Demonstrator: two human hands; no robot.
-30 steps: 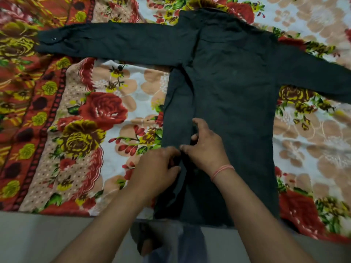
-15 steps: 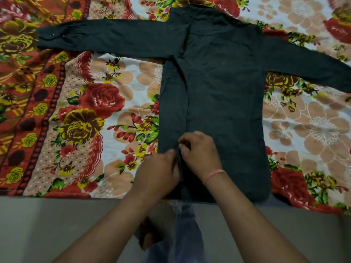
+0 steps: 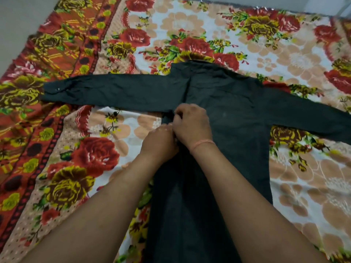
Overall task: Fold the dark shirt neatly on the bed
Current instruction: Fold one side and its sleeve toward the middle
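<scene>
The dark shirt (image 3: 235, 130) lies flat on the bed with its collar away from me and both sleeves spread out to the left and right. My left hand (image 3: 161, 143) and my right hand (image 3: 191, 124) are together on the shirt's front opening, just below the left armpit. Both pinch the fabric edge there with closed fingers. A pink band circles my right wrist. My forearms hide part of the shirt's lower body.
A floral bedsheet (image 3: 209, 31) in red, yellow and peach covers the bed. Its red-orange border (image 3: 62, 46) runs along the left side. Grey floor (image 3: 17, 14) shows at the top left corner.
Both hands have moved up the shirt's front opening from near the hem to chest level. The view has shifted forward, so more of the bed beyond the collar shows.
</scene>
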